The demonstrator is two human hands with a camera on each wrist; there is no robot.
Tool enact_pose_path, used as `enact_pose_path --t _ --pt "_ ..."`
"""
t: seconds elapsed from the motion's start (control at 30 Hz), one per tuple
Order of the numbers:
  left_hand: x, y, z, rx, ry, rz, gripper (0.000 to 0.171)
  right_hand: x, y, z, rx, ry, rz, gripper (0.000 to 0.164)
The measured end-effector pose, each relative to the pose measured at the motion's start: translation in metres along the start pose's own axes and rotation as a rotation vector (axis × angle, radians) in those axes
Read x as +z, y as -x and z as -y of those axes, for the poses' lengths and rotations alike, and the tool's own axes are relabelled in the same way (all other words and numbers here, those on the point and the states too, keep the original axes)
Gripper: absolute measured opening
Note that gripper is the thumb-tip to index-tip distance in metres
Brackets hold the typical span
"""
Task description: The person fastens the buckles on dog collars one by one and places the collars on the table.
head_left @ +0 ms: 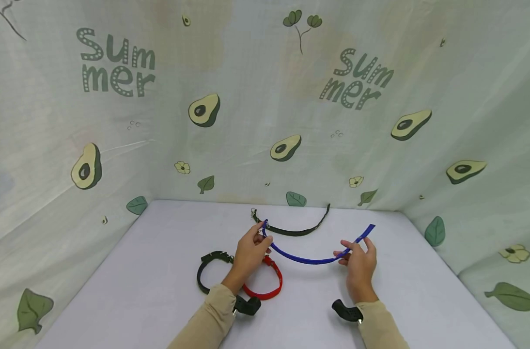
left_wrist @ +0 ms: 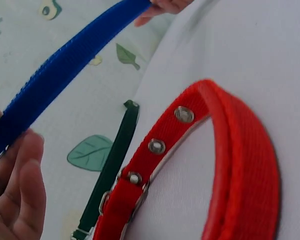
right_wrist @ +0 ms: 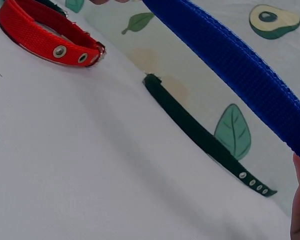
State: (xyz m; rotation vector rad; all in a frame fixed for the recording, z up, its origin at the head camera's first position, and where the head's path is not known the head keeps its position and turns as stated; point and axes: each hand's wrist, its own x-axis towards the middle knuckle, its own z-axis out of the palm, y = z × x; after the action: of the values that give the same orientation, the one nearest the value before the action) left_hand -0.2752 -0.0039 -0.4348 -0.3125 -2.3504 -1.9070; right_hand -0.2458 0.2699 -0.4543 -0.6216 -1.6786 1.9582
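Note:
A blue collar [head_left: 306, 261] hangs in a shallow curve between my two hands, above the table. My left hand [head_left: 249, 252] pinches its buckle end between thumb and fingers. Near its free tip, my right hand [head_left: 360, 264] grips the strap, with the end sticking out past the fingers. The blue webbing [left_wrist: 65, 75] fills the upper left of the left wrist view. Below my left wrist lies a red collar [head_left: 281, 281], fastened into a ring, with metal eyelets; the forearm hides part of it.
Left of the red collar lies a dark green collar [head_left: 199, 277] closed into a loop. Another green collar [head_left: 293, 233] lies unfastened at the back of the white table [head_left: 130, 291]. A printed curtain [head_left: 239, 58] surrounds the table's back and sides.

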Motion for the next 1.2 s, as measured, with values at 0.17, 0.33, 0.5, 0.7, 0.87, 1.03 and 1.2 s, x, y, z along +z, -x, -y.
enact_pose_path --t 0.17,0.33,0.5,0.7,0.87,1.03,1.2 --pt "0.004 0.001 -0.001 0.017 0.008 -0.026 0.043 0.004 0.007 -0.002 -0.001 0.034 0.063 0.065" --pt "0.004 0.001 0.0 -0.014 0.079 0.002 0.037 0.008 0.011 -0.004 0.001 0.075 0.142 0.059" --pt "0.0 -0.001 0.001 -0.014 0.138 0.009 0.041 0.009 0.013 -0.006 0.033 0.071 0.233 0.053" --pt "-0.001 0.001 -0.005 -0.03 0.146 0.011 0.035 0.01 0.013 -0.006 0.065 0.095 0.341 0.042" --pt "-0.002 0.002 -0.005 -0.032 0.129 0.018 0.039 0.014 0.016 -0.006 0.035 0.096 0.403 0.039" --pt "-0.003 0.0 -0.003 -0.042 0.121 0.02 0.045 0.016 0.018 -0.005 0.001 0.109 0.43 0.038" --pt "-0.003 -0.001 -0.005 -0.042 0.146 0.018 0.046 0.017 0.022 -0.002 -0.019 0.172 0.431 0.037"
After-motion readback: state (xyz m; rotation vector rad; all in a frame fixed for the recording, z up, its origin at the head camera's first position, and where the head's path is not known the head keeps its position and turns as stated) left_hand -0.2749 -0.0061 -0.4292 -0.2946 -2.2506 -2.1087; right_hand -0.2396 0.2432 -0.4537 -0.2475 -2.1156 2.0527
